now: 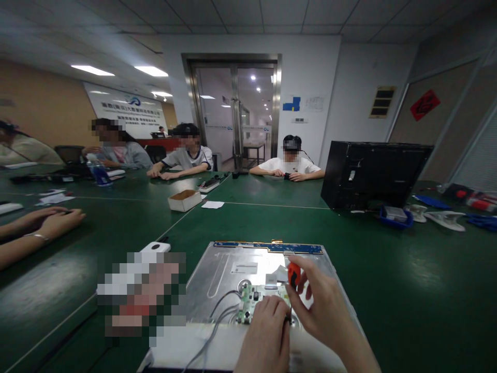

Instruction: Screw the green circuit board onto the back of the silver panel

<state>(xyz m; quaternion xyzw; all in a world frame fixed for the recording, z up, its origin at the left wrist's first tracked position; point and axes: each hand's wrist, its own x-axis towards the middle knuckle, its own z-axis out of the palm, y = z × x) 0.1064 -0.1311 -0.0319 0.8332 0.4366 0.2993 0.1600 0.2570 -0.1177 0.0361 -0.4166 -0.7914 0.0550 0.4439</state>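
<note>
My right hand (pixel 316 295) grips a screwdriver (pixel 294 275) by its red-orange handle, with the shaft pointing down toward the edge of a green circuit board (pixel 254 296). Resting over the lower part of that board is my left hand (pixel 267 318), fingers bent together beside the screwdriver's lower end. Its fingertips are partly hidden, and what they pinch there is too small to make out. Under both hands lies a silver metal panel (pixel 221 269), with a blue circuit strip (pixel 267 247) along its far edge. Grey cables (pixel 219 324) run from the board's left side.
A black monitor (pixel 375 173) stands at the right, near a blue tray (pixel 396 217). An open box (pixel 185 200) and paper (pixel 213 205) lie ahead. A white device (pixel 155 247) sits left of the panel. Another person's hands (pixel 58 223) are at far left; several people sit around the green table (pixel 264 220).
</note>
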